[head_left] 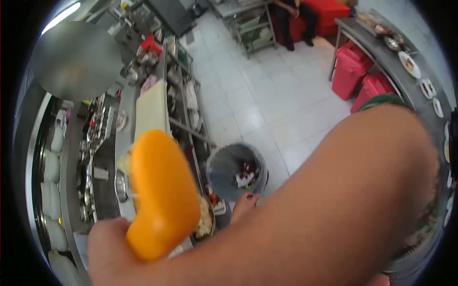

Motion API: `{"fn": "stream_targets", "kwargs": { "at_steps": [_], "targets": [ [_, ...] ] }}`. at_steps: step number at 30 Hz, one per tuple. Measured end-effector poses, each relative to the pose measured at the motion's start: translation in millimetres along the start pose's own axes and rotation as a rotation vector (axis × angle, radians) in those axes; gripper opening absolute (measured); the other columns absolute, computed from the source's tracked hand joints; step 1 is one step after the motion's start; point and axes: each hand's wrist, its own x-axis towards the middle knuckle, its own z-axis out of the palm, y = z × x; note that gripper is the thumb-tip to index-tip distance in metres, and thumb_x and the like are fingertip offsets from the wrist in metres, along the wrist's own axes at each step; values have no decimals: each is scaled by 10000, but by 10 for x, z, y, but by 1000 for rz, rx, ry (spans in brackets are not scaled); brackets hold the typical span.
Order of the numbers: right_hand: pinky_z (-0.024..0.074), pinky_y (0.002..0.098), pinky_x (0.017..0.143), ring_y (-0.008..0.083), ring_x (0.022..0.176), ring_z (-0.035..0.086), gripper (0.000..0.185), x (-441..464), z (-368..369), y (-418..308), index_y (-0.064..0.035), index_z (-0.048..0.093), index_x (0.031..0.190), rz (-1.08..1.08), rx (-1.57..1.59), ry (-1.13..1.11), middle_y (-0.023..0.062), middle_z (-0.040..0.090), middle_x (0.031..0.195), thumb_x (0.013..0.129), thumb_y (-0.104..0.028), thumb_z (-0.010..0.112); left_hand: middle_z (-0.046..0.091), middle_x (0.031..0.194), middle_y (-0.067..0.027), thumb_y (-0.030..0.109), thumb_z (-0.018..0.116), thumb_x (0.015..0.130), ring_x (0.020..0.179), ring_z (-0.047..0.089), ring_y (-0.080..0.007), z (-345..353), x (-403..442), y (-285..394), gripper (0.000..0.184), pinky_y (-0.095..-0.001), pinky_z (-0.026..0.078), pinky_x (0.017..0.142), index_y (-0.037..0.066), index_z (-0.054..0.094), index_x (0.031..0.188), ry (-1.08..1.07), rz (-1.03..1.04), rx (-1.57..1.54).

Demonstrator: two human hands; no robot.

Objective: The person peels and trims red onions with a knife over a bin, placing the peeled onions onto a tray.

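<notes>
My right forearm crosses the view from the right, large and close. At its lower-left end, my right hand (107,245) is closed around a smooth orange-yellow object (164,195) held up near the camera; its kind is unclear. Partly hidden behind that forearm, my left hand (242,209) is by the near rim of a grey waste bin (220,178). Its fingers look curled, and what they hold, if anything, cannot be made out. Dark and white scraps (246,176) lie in the bin. Beside the hands is a pan of pale food pieces (204,219).
A pale cutting board (151,107) lies on the left counter, with a metal bowl (121,186) nearby. Pink-red bins (350,71) stand beneath the right counter, which holds white plates (410,65). A seated person (296,19) is at the back.
</notes>
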Motion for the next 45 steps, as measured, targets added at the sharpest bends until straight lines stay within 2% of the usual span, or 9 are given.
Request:
{"fn": "stream_targets", "kwargs": {
  "at_steps": [14, 18, 21, 22, 25, 28, 30, 33, 45],
  "targets": [
    [473, 481, 741, 384, 830, 607, 556, 95, 60, -296, -73, 504, 1378, 124, 111, -33, 172, 555, 991, 879, -251, 671, 694, 953, -192, 405, 578, 953, 826, 703, -282, 680, -27, -159, 402, -442, 579, 756, 29, 628, 1087, 1, -228, -377],
    [457, 492, 737, 394, 796, 597, 575, -258, 95, 128, -88, 503, 1392, 407, 159, -73, 167, 545, 970, 867, -235, 688, 694, 932, -184, 384, 564, 974, 793, 709, -268, 684, 69, -89, 368, -448, 592, 734, 38, 617, 1087, -74, -232, -1253],
    [469, 458, 753, 396, 851, 586, 560, -517, 960, 794, -55, 494, 1391, 510, 282, 58, 186, 560, 984, 899, -244, 680, 693, 1069, -95, 370, 544, 987, 948, 680, -223, 114, -294, 317, 325, -393, 537, 864, 116, 586, 1184, -36, -143, -1843],
    [497, 452, 762, 404, 872, 615, 530, -641, 1359, 963, -71, 493, 1381, 524, 356, 114, 206, 589, 1011, 950, -352, 622, 671, 1149, -63, 376, 559, 981, 1051, 633, -201, 189, -135, 252, 324, -387, 493, 929, 127, 595, 1187, 6, -59, -2007],
    [489, 333, 798, 235, 847, 585, 549, -926, 2446, 1032, 7, 477, 1401, 717, 712, 230, 164, 618, 1070, 958, -268, 646, 675, 1087, -73, 400, 522, 1004, 949, 646, -201, -203, -113, 319, 366, -356, 554, 751, 96, 599, 1191, 87, -59, -2097],
    [497, 350, 829, 252, 890, 607, 550, -990, 3054, 701, -1, 475, 1412, 680, 748, 385, 197, 619, 1167, 955, -257, 644, 680, 1052, -96, 409, 488, 1016, 876, 626, -185, -601, -312, 368, 371, -345, 534, 705, 87, 613, 1150, 104, -43, -2032],
    [509, 398, 839, 299, 939, 624, 560, -941, 3138, 510, -52, 458, 1428, 706, 700, 280, 204, 597, 1165, 967, -332, 612, 661, 965, -76, 506, 472, 1008, 810, 599, -189, -722, -234, 292, 433, -347, 490, 671, 103, 617, 1075, 190, 60, -2001],
    [501, 402, 832, 326, 923, 609, 554, -764, 3065, 224, -81, 449, 1440, 710, 614, 213, 192, 592, 1122, 975, -347, 591, 629, 889, -49, 573, 464, 994, 810, 599, -199, -819, -333, 246, 479, -366, 485, 686, 116, 605, 1025, 175, -113, -2138],
    [495, 429, 841, 357, 960, 611, 556, -546, 3190, 18, -115, 456, 1434, 756, 612, 175, 185, 576, 1058, 985, -429, 552, 621, 1045, -53, 560, 430, 1022, 940, 579, -197, -910, -658, 84, 524, -376, 472, 851, 82, 575, 1181, 178, 69, -1953]
  ]
}}
